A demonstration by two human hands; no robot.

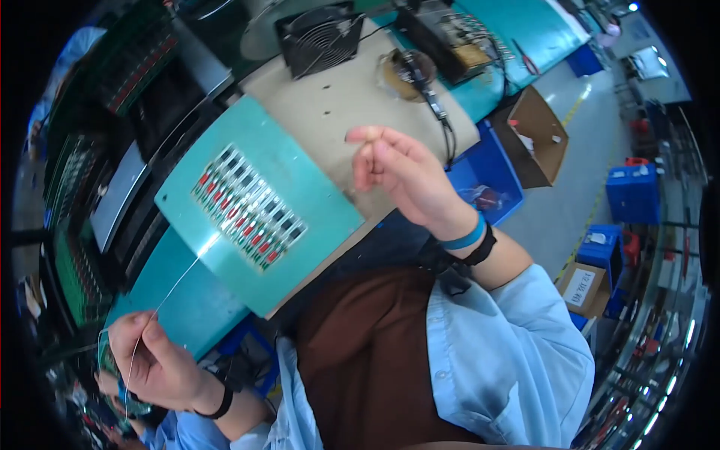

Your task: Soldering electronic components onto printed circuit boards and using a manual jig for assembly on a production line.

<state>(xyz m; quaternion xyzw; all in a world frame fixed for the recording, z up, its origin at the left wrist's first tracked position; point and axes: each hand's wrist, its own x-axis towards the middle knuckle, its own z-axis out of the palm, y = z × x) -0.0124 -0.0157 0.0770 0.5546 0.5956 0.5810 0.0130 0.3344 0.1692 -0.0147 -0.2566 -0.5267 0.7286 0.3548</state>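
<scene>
My left hand (154, 360), low on the left, pinches a thin silvery solder wire (178, 280). The strand runs up from my fingers toward the near edge of a panel of small circuit boards (247, 206), and its loose end loops below the hand. Rows of red, black and white parts cover the panel, which lies on a teal plate (304, 176). Beyond the plate's right corner hovers my right hand (405, 176), its fingers curled and the thumb against them. Whether anything small sits in that pinch cannot be made out.
A black fan (319, 41) stands at the back. Right of it, a round dish (397, 79) has a black corded tool over it. A blue bin (487, 172) and a cardboard box (540, 139) are at the right. Another person's sleeve (191, 431) shows lower left.
</scene>
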